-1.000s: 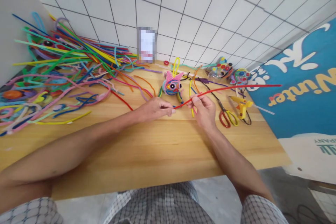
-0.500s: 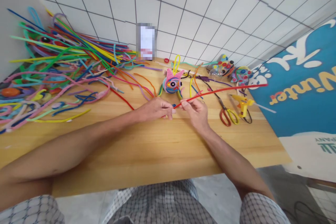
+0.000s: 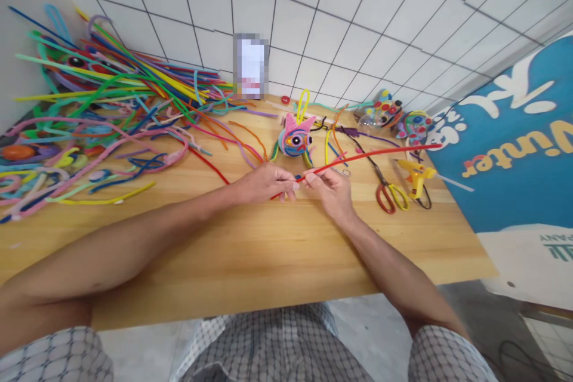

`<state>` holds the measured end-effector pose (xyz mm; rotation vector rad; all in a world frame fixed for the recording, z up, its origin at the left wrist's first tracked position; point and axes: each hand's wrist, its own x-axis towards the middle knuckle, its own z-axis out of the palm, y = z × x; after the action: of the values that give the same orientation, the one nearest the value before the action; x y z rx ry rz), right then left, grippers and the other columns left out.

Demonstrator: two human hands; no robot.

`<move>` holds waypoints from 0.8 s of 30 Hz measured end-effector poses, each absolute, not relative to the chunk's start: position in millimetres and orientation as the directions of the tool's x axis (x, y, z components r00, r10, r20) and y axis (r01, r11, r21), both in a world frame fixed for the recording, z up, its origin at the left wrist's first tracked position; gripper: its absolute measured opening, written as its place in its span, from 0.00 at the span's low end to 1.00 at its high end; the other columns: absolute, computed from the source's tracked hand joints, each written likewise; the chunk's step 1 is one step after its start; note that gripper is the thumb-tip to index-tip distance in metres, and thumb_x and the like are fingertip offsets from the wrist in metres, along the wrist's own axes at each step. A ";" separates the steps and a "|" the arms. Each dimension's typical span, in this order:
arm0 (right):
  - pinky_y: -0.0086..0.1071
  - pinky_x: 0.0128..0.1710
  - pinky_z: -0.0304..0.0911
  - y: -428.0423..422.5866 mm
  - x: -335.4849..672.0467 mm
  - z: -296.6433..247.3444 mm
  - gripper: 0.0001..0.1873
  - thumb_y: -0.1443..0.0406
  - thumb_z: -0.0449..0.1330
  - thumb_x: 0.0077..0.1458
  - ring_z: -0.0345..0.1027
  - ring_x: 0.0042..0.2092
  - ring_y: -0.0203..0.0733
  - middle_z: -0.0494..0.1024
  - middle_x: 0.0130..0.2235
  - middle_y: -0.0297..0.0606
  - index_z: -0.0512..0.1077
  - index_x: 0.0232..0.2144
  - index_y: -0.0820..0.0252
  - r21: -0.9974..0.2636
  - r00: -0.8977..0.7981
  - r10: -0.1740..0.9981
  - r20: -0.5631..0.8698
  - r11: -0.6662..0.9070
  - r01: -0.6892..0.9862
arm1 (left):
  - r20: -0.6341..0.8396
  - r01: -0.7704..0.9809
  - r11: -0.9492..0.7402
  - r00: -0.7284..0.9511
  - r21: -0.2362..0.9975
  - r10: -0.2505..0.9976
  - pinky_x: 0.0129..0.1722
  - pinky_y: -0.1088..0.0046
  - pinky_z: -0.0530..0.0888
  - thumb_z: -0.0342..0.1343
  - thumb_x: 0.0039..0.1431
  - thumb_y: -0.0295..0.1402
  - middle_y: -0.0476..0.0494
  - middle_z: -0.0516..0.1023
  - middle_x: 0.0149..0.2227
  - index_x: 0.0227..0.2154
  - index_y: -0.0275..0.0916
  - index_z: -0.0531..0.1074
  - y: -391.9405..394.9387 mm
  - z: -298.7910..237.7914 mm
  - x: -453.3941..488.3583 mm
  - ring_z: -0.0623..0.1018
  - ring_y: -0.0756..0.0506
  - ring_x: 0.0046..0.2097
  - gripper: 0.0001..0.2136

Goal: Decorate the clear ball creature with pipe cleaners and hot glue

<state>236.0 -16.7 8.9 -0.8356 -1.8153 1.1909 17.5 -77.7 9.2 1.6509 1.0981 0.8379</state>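
Note:
My left hand [image 3: 267, 183] and my right hand [image 3: 330, 186] meet over the middle of the wooden table [image 3: 250, 250], fingers pinched. Both grip one long red pipe cleaner [image 3: 376, 155], which runs from my left fingers up and to the right, past the scissors. Something small and blue shows between the two hands' fingertips; I cannot make it out. Just behind the hands stands a small pipe-cleaner fish figure [image 3: 294, 140] in pink and blue, with a yellow loop on top.
A big heap of coloured pipe cleaners [image 3: 98, 113] covers the table's left and back. Red-and-yellow scissors [image 3: 388, 191], a yellow glue gun [image 3: 414, 176] and two more colourful figures [image 3: 398, 119] lie at the right. A blue poster [image 3: 514, 155] leans beyond the right edge.
My right hand slid left along the red pipe cleaner toward my left hand; the cleaner's far end drew in leftward and its near end now pokes out past my left fingers.

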 end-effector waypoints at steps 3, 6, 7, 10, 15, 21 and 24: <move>0.36 0.39 0.75 -12.5 239.0 14.2 0.19 0.46 0.71 0.58 0.78 0.33 0.40 0.85 0.31 0.35 0.83 0.36 0.55 -0.947 -0.406 0.883 0.237 0.303 0.106 | 0.021 0.270 -0.125 0.359 0.955 0.933 0.28 0.79 0.70 0.60 0.71 0.42 0.46 0.82 0.25 0.34 0.34 0.84 -77.2 9.9 17.3 0.80 0.50 0.27 0.17; 0.36 0.38 0.76 -11.0 239.6 17.0 0.19 0.47 0.72 0.57 0.78 0.32 0.40 0.86 0.32 0.36 0.83 0.36 0.56 -0.960 -0.367 0.903 0.224 0.270 0.077 | 0.008 0.278 -0.114 0.355 0.954 0.935 0.28 0.80 0.71 0.59 0.72 0.41 0.46 0.83 0.26 0.32 0.34 0.83 -77.6 12.0 18.7 0.80 0.51 0.27 0.17; 0.35 0.37 0.76 -11.5 239.3 17.0 0.19 0.47 0.72 0.57 0.78 0.32 0.40 0.86 0.32 0.36 0.83 0.36 0.56 -0.961 -0.367 0.903 0.222 0.266 0.074 | 0.003 0.282 -0.110 0.354 0.953 0.935 0.29 0.80 0.71 0.58 0.72 0.40 0.46 0.83 0.27 0.32 0.34 0.83 -77.7 12.7 19.5 0.80 0.51 0.27 0.16; 0.34 0.35 0.75 -14.5 238.0 16.0 0.17 0.49 0.73 0.56 0.78 0.30 0.39 0.86 0.30 0.36 0.84 0.34 0.56 -0.958 -0.397 0.891 0.219 0.274 0.087 | -0.012 0.267 -0.087 0.348 0.960 0.937 0.32 0.80 0.74 0.59 0.72 0.38 0.45 0.86 0.31 0.32 0.35 0.83 -77.6 14.2 21.9 0.82 0.51 0.29 0.15; 0.35 0.35 0.76 -16.5 238.7 15.8 0.14 0.52 0.74 0.55 0.79 0.31 0.40 0.86 0.30 0.36 0.85 0.35 0.55 -0.948 -0.389 0.887 0.247 0.304 0.092 | -0.011 0.249 -0.075 0.325 0.966 0.945 0.31 0.81 0.73 0.60 0.72 0.38 0.45 0.87 0.32 0.32 0.35 0.83 -76.2 18.0 23.2 0.82 0.52 0.29 0.14; 0.35 0.33 0.75 -18.9 237.1 11.8 0.14 0.52 0.73 0.56 0.78 0.29 0.41 0.85 0.28 0.35 0.85 0.33 0.55 -0.939 -0.449 0.865 0.225 0.315 0.135 | -0.016 0.229 -0.062 0.326 0.972 0.945 0.29 0.82 0.74 0.58 0.72 0.31 0.45 0.87 0.33 0.33 0.34 0.82 -77.6 25.3 24.3 0.82 0.53 0.28 0.11; 0.35 0.34 0.75 -14.9 238.6 12.5 0.12 0.54 0.73 0.55 0.77 0.30 0.41 0.84 0.28 0.34 0.85 0.34 0.55 -0.945 -0.426 0.876 0.227 0.303 0.120 | -0.024 0.228 -0.054 0.326 0.972 0.945 0.30 0.81 0.74 0.59 0.71 0.31 0.46 0.87 0.33 0.32 0.35 0.81 -78.4 27.0 24.6 0.81 0.53 0.28 0.12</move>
<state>238.6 -14.9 12.5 -0.8983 -1.7711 1.1920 24.6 -78.4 27.0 1.5298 1.1125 0.8472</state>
